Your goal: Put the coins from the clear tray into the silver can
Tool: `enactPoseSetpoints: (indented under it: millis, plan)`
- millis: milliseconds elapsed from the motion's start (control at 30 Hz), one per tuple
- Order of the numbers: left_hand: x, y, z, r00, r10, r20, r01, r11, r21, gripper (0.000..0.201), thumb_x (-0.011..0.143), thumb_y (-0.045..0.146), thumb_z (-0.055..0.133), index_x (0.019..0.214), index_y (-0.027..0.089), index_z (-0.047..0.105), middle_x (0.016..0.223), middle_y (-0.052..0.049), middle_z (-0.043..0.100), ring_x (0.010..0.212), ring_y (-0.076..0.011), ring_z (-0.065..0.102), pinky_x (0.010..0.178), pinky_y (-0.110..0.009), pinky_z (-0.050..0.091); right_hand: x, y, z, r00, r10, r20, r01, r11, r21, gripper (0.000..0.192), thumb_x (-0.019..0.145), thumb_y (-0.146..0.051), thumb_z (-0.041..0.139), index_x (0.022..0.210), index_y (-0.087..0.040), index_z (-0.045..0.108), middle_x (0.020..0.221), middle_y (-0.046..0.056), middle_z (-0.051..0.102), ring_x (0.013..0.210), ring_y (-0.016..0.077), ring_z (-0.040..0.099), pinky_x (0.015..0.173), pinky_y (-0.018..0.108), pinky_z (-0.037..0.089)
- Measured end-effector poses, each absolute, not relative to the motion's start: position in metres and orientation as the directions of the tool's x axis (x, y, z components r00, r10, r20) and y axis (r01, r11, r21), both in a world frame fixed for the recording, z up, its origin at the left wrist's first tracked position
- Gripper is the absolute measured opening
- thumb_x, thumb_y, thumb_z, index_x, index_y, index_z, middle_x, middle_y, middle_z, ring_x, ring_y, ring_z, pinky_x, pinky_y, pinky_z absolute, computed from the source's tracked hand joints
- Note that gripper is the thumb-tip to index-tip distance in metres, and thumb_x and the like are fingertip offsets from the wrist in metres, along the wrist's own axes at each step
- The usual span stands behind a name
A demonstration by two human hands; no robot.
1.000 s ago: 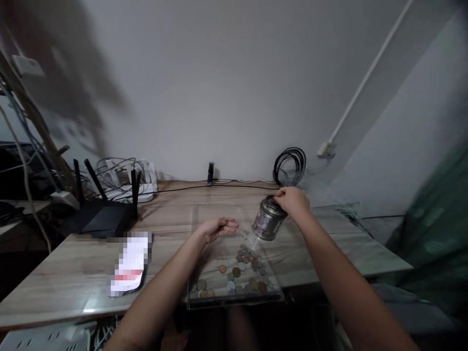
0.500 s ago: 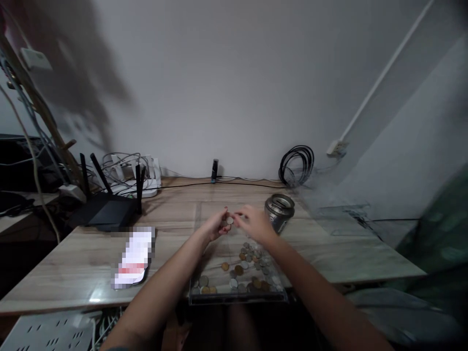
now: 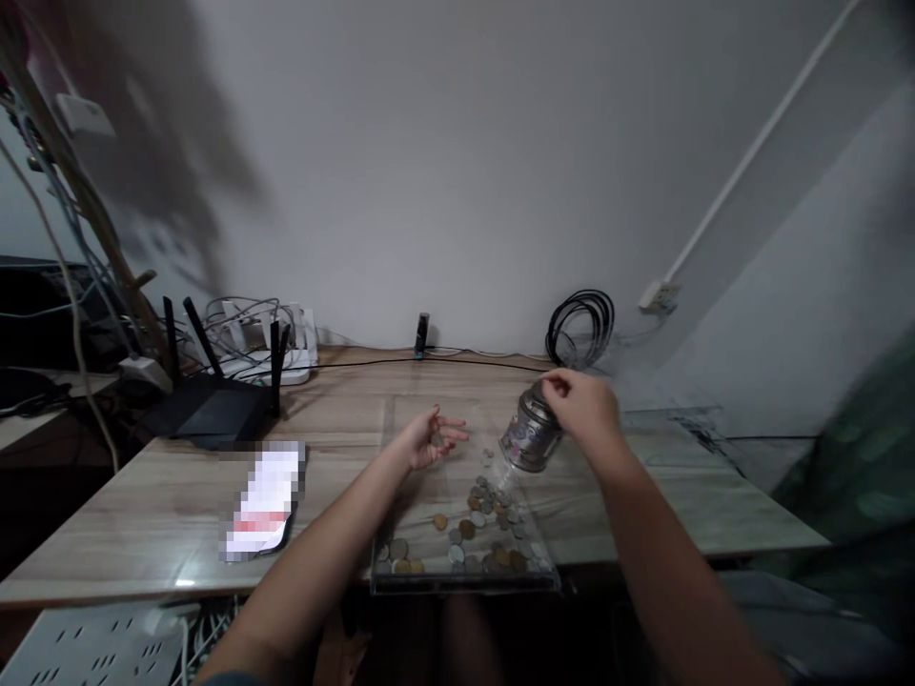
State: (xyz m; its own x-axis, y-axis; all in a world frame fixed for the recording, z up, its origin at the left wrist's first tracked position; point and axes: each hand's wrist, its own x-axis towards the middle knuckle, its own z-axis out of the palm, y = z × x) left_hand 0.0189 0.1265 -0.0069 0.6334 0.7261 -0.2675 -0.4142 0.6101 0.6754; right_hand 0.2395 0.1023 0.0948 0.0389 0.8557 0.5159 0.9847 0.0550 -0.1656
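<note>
My left hand (image 3: 434, 438) hovers palm up over the clear plastic tray (image 3: 376, 495), fingers spread, with no coin visible in it. To its right stands a grey printed coin tin (image 3: 530, 436) with a slotted lid. My right hand (image 3: 584, 405) reaches over the tin from the right, thumb and fingertips pinched together at the lid. The coin between those fingertips is hidden from view. Silver and brass-coloured coins (image 3: 467, 529) lie scattered in the tray, most of them towards its near and right sides.
A phone (image 3: 264, 500) lies left of the tray. Behind it are a black router (image 3: 221, 410) and a white router (image 3: 286, 367) with tangled cables. A small dark upright object (image 3: 421, 333) and coiled black cable (image 3: 580, 327) are by the wall. The table's front edge is close.
My right hand has gone from the coin at my left fingertips to the tin's lid on the right. My left hand has opened, and the coin no longer shows there.
</note>
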Motion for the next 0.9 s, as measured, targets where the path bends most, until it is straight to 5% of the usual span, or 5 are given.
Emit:
enactPoseSetpoints:
  millis: [300, 400, 600, 767, 900]
  plan:
    - [0.017, 0.124, -0.002, 0.563, 0.796, -0.222, -0.624, 0.586, 0.517, 0.061, 0.085, 0.048, 0.027, 0.123, 0.001, 0.035, 0.107, -0.028, 0.054, 0.089, -0.0275, 0.061, 0.069, -0.035, 0.047, 0.259, 0.123, 0.093, 0.081, 0.877, 0.474, 0.997, -0.063, -0.054, 0.027, 0.075, -0.037, 0.049, 0.087, -0.022, 0.068, 0.088, 0.007, 0.066, 0.082, 0.0210, 0.056, 0.063, 0.028, 0.038]
    - [0.017, 0.122, 0.001, 0.561, 0.808, -0.180, -0.642, 0.562, 0.521, 0.065, 0.083, 0.053, 0.024, 0.124, 0.004, 0.035, 0.102, -0.025, 0.057, 0.086, -0.0262, 0.061, 0.067, -0.034, 0.046, 0.219, 0.102, 0.078, -0.092, 0.814, 0.573, 0.980, 0.177, -0.095, 0.032, 0.083, -0.035, 0.040, 0.095, -0.020, 0.065, 0.094, 0.007, 0.064, 0.089, 0.0185, 0.054, 0.073, 0.027, 0.039]
    - [0.012, 0.120, 0.005, 0.599, 0.798, -0.066, -0.640, 0.527, 0.559, 0.064, 0.083, 0.058, 0.017, 0.120, 0.012, 0.042, 0.084, -0.013, 0.062, 0.060, -0.0177, 0.059, 0.052, -0.026, 0.042, 0.140, 0.075, 0.027, -0.493, 0.821, 0.287, 0.841, 0.535, -0.085, 0.027, 0.084, -0.030, 0.041, 0.101, -0.021, 0.060, 0.101, 0.007, 0.061, 0.089, 0.0177, 0.055, 0.069, 0.026, 0.040]
    - [0.017, 0.113, 0.009, 0.651, 0.759, 0.026, -0.643, 0.532, 0.551, 0.059, 0.083, 0.055, 0.025, 0.117, 0.013, 0.048, 0.084, -0.013, 0.063, 0.074, -0.0176, 0.060, 0.069, -0.028, 0.044, 0.167, 0.083, 0.049, -0.393, 0.845, 0.364, 0.898, 0.437, -0.046, 0.030, 0.085, -0.026, 0.036, 0.094, -0.021, 0.064, 0.093, 0.007, 0.064, 0.083, 0.0169, 0.057, 0.068, 0.025, 0.038]
    - [0.020, 0.112, 0.010, 0.680, 0.732, -0.027, -0.545, 0.530, 0.649, 0.055, 0.084, 0.053, 0.028, 0.116, 0.013, 0.050, 0.103, -0.017, 0.059, 0.090, -0.0229, 0.059, 0.073, -0.035, 0.044, 0.234, 0.103, 0.094, -0.034, 0.868, 0.496, 0.994, 0.079, -0.070, 0.030, 0.080, -0.033, 0.042, 0.091, -0.020, 0.067, 0.089, 0.008, 0.066, 0.078, 0.0182, 0.057, 0.062, 0.026, 0.037]
